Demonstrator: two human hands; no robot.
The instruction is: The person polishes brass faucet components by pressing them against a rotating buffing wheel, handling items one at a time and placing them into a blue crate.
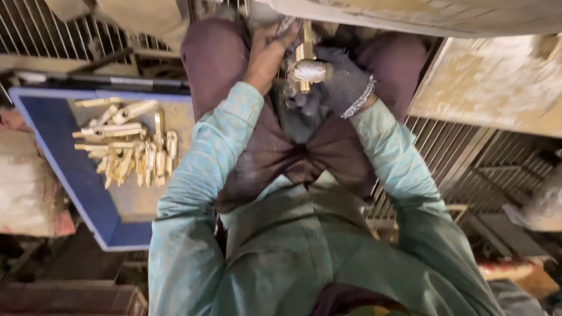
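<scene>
Right grip (pixel 339 82), gloved, closed around my brass fitting (pixel 307 70), left grip (pixel 269 50), bare, pinching its top, over my lap, brass parts (pixel 132 149) on blue tray (pixel 55 140) at left.

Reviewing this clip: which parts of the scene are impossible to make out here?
- Head view: the left hand has its fingers hidden behind the brass fitting and the bench edge above.
- Head view: the gloved right hand wraps the fitting, so the fitting's full shape is covered and blurred.
- Head view: the brass parts on the blue tray are too small and smeared to count.
</scene>
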